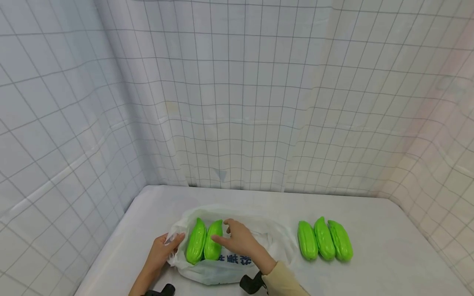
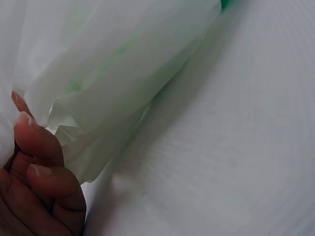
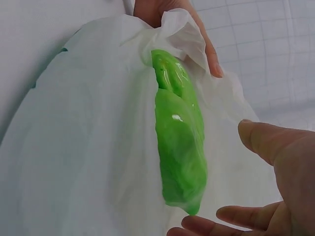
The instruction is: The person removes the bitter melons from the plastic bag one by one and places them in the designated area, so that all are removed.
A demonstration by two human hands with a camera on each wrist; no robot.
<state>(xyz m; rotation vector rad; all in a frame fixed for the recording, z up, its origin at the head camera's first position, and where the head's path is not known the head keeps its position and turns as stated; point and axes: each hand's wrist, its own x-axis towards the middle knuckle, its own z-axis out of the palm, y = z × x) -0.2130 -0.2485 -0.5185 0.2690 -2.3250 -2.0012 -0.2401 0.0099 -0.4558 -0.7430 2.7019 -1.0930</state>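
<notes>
A white plastic bag (image 1: 207,272) with dark blue printing lies spread on the table, its mouth gaping. Two glossy green bitter melons, a left one (image 1: 196,241) and a right one (image 1: 213,240), lie side by side in it. My left hand (image 1: 163,248) pinches the bag's left rim; in the left wrist view its curled fingers (image 2: 47,142) hold the thin plastic. Over the bag, beside the right bitter melon, my right hand (image 1: 240,238) has its thumb and fingers spread. In the right wrist view a gap separates this hand (image 3: 295,172) from the bitter melon (image 3: 179,132).
To the right of the bag, three more green bitter melons lie in a row: one (image 1: 307,241), a middle one (image 1: 324,239) and a right one (image 1: 340,241). A white table (image 1: 389,246) carries everything. Grid-patterned white curtains (image 1: 240,102) hang behind and at both sides.
</notes>
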